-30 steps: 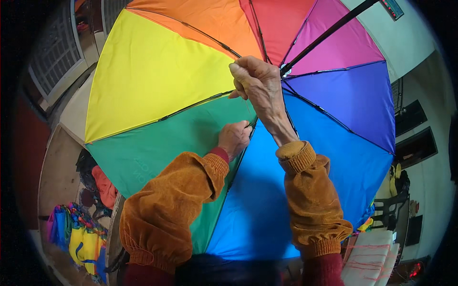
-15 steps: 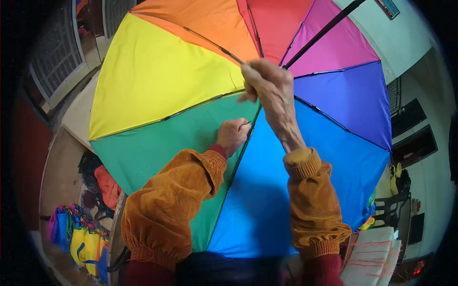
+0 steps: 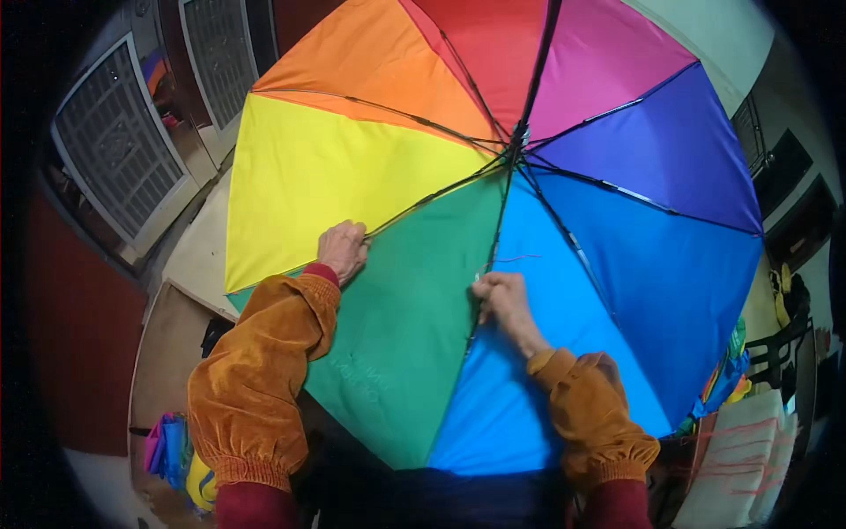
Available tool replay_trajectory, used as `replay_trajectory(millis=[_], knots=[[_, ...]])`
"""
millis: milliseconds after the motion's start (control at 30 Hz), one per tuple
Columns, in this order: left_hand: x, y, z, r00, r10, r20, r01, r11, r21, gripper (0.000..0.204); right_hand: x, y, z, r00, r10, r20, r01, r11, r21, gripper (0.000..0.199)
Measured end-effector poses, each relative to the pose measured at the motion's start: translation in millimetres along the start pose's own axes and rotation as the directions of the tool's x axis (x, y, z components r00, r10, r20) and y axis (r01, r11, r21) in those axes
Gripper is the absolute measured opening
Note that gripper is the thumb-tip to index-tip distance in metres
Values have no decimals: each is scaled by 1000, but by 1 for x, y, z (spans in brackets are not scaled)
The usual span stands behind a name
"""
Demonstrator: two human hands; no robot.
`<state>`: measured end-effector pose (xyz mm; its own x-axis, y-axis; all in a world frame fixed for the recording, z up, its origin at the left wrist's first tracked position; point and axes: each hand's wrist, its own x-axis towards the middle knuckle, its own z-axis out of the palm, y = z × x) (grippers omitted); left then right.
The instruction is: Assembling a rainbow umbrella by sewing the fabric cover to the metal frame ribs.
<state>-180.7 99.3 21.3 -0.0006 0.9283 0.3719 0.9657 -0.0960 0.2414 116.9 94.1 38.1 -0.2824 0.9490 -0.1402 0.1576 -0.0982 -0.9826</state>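
An open umbrella (image 3: pixel 397 291) with rainbow-coloured panels spreads before me, its inside facing me. Black ribs run out from the hub (image 3: pixel 514 157), and the dark shaft (image 3: pixel 539 70) points up past the top edge. My left hand (image 3: pixel 344 251) is closed around the rib between the yellow and green panels. By the rib between green and light blue, my right hand (image 3: pixel 502 300) is closed in a pinch. A thin reddish thread (image 3: pixel 515 258) sticks out just above its fingertips; whether a needle is there too, I cannot make out.
At the lower left lie folded colourful fabrics (image 3: pixel 167 450) by a wooden board (image 3: pixel 163 353). A pale padded piece with red threads (image 3: pixel 731 458) stands at the lower right, near a dark chair (image 3: pixel 780 339). Grilled doors (image 3: pixel 119 141) are at the far left.
My right hand has come down from near the hub to the green-blue rib. My left hand has moved left from that rib to the yellow-green one. The umbrella has shifted and tilted in view.
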Motion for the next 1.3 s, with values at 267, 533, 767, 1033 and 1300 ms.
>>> replay_trajectory(millis=[267,533,767,1033,1300], knots=[[1,67,28,991,98,87,-49,894,-446,23,43,-1,-87,898,-440,31,315,590,-743,18],[-73,185,76,928,149,340,129,731,-671,18,33,18,-159,856,-513,69,209,220,-953,7],[-63,179,50,924,156,348,95,789,-607,19,-5,2,-140,528,-828,-190,344,413,-843,4],[-31,168,40,878,302,372,45,720,-692,28,-32,-2,-118,845,-398,-358,214,864,-456,9],[40,171,78,930,-202,308,365,400,-841,28,-58,30,-58,823,-412,391,568,590,-574,7]])
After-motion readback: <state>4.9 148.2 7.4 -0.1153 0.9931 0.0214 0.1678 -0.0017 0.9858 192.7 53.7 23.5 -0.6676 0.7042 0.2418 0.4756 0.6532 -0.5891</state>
